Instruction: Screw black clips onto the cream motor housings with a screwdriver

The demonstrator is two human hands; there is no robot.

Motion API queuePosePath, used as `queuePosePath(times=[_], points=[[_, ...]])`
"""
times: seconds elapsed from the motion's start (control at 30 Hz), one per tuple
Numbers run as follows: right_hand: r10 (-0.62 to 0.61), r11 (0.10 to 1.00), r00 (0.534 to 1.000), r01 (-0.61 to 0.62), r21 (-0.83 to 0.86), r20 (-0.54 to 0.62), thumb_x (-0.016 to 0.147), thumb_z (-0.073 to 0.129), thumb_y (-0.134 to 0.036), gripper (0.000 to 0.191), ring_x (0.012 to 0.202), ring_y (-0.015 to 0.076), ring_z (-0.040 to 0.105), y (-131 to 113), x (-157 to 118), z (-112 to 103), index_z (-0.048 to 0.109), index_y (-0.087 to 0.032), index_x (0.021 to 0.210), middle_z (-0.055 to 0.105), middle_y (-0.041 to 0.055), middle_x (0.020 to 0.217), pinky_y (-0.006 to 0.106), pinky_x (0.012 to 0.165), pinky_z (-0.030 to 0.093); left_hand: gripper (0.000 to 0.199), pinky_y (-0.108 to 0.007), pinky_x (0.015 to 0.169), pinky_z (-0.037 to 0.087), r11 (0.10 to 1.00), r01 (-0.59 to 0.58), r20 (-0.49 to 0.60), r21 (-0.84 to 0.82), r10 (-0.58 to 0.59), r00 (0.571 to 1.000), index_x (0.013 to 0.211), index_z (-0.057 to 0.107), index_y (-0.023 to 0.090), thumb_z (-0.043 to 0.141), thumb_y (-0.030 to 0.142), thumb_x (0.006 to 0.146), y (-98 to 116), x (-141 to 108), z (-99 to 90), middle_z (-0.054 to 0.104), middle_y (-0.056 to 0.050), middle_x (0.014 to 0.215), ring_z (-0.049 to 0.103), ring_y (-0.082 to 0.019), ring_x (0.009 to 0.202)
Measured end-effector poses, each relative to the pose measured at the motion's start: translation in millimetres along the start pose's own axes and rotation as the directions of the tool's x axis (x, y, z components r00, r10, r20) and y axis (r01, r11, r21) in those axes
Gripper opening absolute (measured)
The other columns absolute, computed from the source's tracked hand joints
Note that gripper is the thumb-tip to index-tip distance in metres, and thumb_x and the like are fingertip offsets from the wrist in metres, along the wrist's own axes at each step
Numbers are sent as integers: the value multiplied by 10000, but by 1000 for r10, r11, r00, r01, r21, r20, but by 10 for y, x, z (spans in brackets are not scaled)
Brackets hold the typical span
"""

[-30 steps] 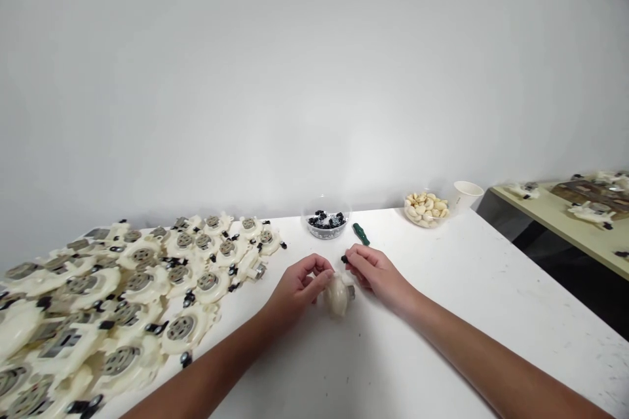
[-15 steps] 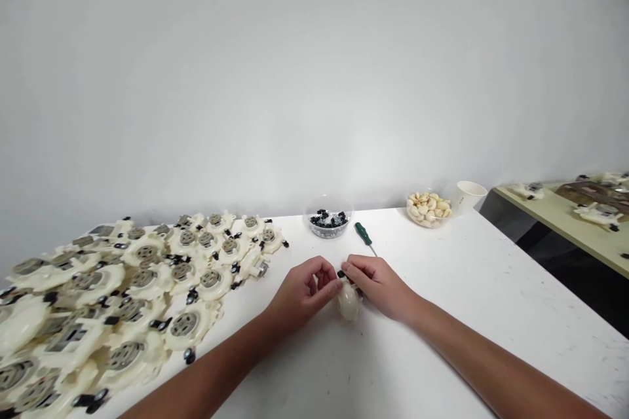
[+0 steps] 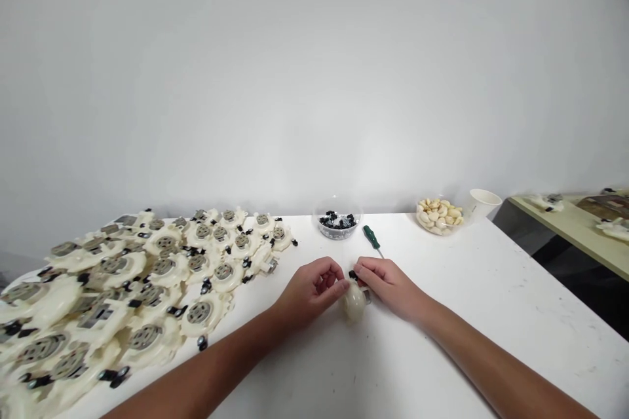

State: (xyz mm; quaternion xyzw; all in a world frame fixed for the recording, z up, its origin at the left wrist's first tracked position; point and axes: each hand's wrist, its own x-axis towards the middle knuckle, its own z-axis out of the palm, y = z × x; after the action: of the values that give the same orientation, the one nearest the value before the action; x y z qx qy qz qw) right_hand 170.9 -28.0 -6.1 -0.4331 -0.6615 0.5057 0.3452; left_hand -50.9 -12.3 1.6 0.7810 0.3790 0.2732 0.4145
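Observation:
Near the middle of the white table (image 3: pixel 417 366), both hands meet at a small cream plastic motor housing (image 3: pixel 354 303) with a grey metal part at its side. My left hand (image 3: pixel 317 288) has its fingers curled and pinches the housing's upper left edge with thumb and fingertips. My right hand (image 3: pixel 386 283) is closed on the housing from the other side, thumb beside a small black piece (image 3: pixel 352 274) at its top. The fingers hide part of how that piece sits. A green-handled screwdriver (image 3: pixel 372 237) lies just beyond my right hand.
Many similar cream motor housings (image 3: pixel 199 313) with black fittings cover the table's left side. Along the wall stand a clear bowl of black parts and screws (image 3: pixel 338 230), a clear bowl of cream pieces (image 3: pixel 439 217) and a white cup (image 3: pixel 482 203). Another table (image 3: pixel 565 229) is at right.
The view has turned slightly to the left, so everything sits a little further right. Both hands stay at the housing, with hardly any shift in the grip.

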Motion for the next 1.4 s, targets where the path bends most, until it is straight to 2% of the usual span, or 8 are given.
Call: queuePosePath(times=[0.2,0.37,0.57,0.77,1.03,1.23,1.4], points=[[-44,993,999,46,-110,21,1034,423,-540,465,677,159,446,-72,-34,-5,484,-203,718,493,-12,703,279,638,348,287,-230,571,326,1000,-5,-12,7,5,1000,891,617,183,602,465,946,-26,-5,10,446,56,669,394,-112,596],[-61,991,995,69,-117,75,1046,404,-420,395,692,159,438,-121,-60,-43,442,-207,715,472,-16,713,279,649,347,253,-228,569,322,1000,-8,-15,7,8,1000,920,621,181,598,431,954,-20,-11,14,468,54,688,395,-108,597],[-65,974,993,85,-211,98,1031,446,-420,339,621,140,383,-128,-86,-59,450,-216,760,435,-39,679,267,578,283,244,-234,594,349,999,-13,-33,-43,11,999,949,636,180,557,409,980,-3,7,12,492,37,718,424,-121,636],[-98,955,993,112,-275,61,1044,431,-414,305,657,155,456,-104,-59,-30,539,-222,833,532,-22,722,276,608,335,235,-240,624,388,999,6,-109,-48,-11,994,945,688,180,582,389,962,-20,28,-26,563,4,779,471,-133,673],[-134,949,991,136,-284,25,1032,463,-406,285,669,161,489,-62,-28,-2,585,-222,851,582,-8,747,277,622,358,326,-217,536,348,980,54,-75,-190,-69,995,974,722,175,703,483,867,-99,49,-50,590,7,768,417,-95,573],[-99,958,994,110,-265,55,1039,453,-394,288,658,152,477,-128,-72,39,548,-227,824,554,-23,727,265,606,344,320,-224,538,335,956,115,-2,-272,-120,993,901,717,159,709,477,865,-100,65,-89,584,9,721,435,-102,580],[-93,961,996,90,-261,1,1022,489,-430,299,626,151,462,-95,-61,72,597,-227,831,560,-25,693,272,589,327,353,-228,555,330,922,166,71,-351,-150,986,926,685,158,689,508,879,-121,55,-111,580,17,724,435,-99,578]])
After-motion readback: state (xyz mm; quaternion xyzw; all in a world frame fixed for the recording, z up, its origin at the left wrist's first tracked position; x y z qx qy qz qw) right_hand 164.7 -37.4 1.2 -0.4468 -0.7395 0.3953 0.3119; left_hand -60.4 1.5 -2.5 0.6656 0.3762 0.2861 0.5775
